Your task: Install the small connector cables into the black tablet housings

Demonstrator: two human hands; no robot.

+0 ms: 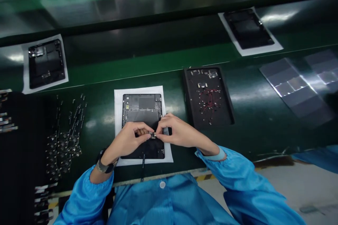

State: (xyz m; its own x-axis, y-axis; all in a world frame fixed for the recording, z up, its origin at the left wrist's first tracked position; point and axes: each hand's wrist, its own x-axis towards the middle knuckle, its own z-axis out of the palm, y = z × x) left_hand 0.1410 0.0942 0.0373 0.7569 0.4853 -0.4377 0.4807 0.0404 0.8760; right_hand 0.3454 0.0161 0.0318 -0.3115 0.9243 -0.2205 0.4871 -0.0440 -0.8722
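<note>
Between both hands is a small circuit board (152,135), pinched at its two ends. My left hand (136,136) grips its left end with thumb and forefinger. The right end is in the fingertips of my right hand (174,130). Below it lies a black tablet housing (142,112), its inside facing up, on a white sheet (118,103). The hands cover part of the housing's middle. Whether the board touches the housing I cannot tell. A thin dark stick-like thing (143,165) lies at the housing's lower edge.
Right of the housing stands a black tray (188,95) with red-wired parts and small boards. Several slim circuit strips (63,144) are heaped at left, beside a black mat (21,154). Other tablet housings (47,65) rest on sheets further back. Clear film sheets (290,84) lie at right.
</note>
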